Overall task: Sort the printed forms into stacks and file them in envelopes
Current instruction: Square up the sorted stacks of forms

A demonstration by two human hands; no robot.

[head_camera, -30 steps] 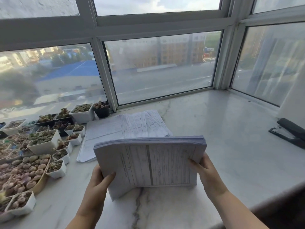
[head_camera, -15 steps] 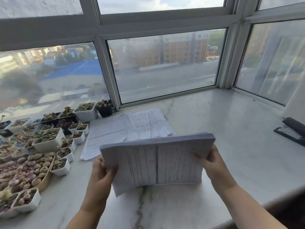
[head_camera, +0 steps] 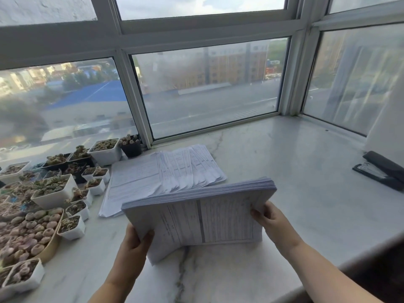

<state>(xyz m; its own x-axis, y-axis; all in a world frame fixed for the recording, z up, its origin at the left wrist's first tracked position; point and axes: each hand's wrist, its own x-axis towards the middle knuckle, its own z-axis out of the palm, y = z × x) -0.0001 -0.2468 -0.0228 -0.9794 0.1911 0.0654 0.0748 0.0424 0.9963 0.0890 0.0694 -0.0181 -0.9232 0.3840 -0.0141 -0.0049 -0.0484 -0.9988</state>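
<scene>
Head view: the left hand (head_camera: pixel 133 243) is gripping the thick stack of forms (head_camera: pixel 196 217) at its 8 o'clock corner, thumb over the front sheet. The right hand (head_camera: pixel 270 221) is holding the 3 o'clock edge, fingers curled round it. The stack is standing on edge on the marble sill (head_camera: pixel 284 171); fanned sheets (head_camera: pixel 166 173) are lying at 12 o'clock. Judgement: for squaring, keeping both grips loose and level would let the edges settle flush
</scene>
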